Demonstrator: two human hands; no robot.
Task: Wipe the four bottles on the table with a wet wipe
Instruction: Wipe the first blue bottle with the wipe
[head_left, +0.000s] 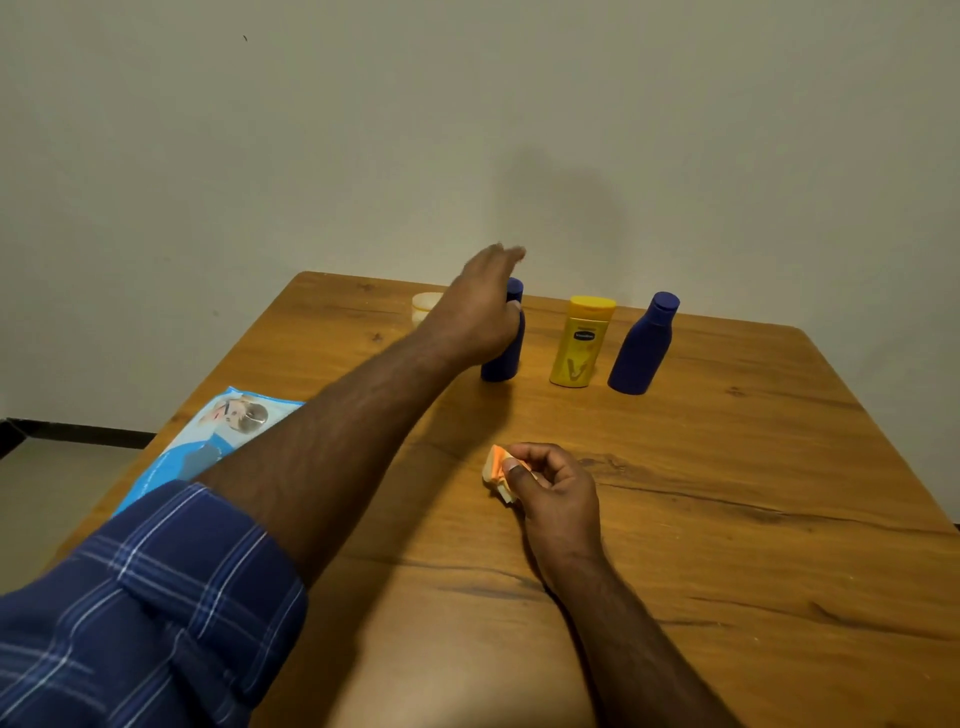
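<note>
Three bottles stand in a row at the far side of the wooden table (727, 467): a dark blue bottle (506, 358), a yellow lotion bottle (579, 343) and a second dark blue bottle (641, 345). A small pale jar (423, 306) peeks out behind my left wrist. My left hand (475, 317) rests against the left blue bottle, thumb across its neck, fingers stretched and blurred above the cap, not wrapped around it. That bottle stands on the table. Nearer to me, my right hand (556, 488) pinches a folded orange-and-white wipe (496, 470) just above the tabletop.
A blue wet-wipe pack (218, 431) lies at the table's left edge, partly under my left forearm. A plain wall rises right behind the bottles. The floor drops away on the left side.
</note>
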